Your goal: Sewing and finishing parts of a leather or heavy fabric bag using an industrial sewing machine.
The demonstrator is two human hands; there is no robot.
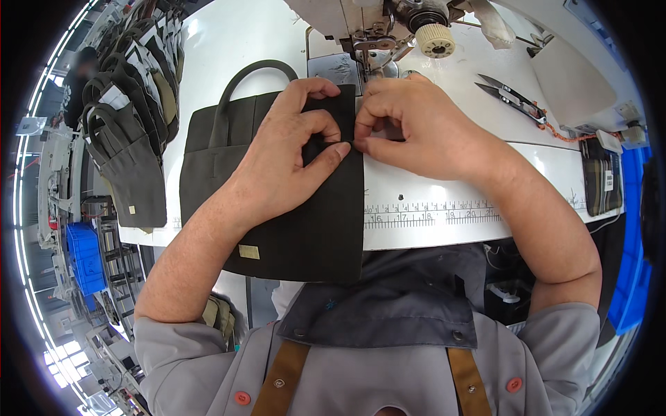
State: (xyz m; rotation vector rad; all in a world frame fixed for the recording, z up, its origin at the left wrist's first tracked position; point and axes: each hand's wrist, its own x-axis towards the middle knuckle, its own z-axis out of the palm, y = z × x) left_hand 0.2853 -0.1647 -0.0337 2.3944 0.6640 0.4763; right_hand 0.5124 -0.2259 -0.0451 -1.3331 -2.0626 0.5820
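A dark grey-green fabric bag panel [298, 222] with a looped handle [223, 104] and a small pale label [249, 252] lies on the white sewing table, its lower edge overhanging the front. Across its upper right part rests my left hand [298, 139], thumb and fingers curled together at the cloth near the right edge. My right hand [409, 125] pinches that same edge, its thumb and forefinger meeting close to my left thumb. Just beyond both hands stands the sewing machine's needle and presser foot area [374, 59]; the right fingers partly hide it.
Similar bag panels [128, 139] are piled at the left. Black thread snips [512, 98] with an orange cord lie at the right, near a plaid pouch [602, 177]. A ruler strip [437, 216] runs along the table's front. Blue bins [84, 256] stand at the left.
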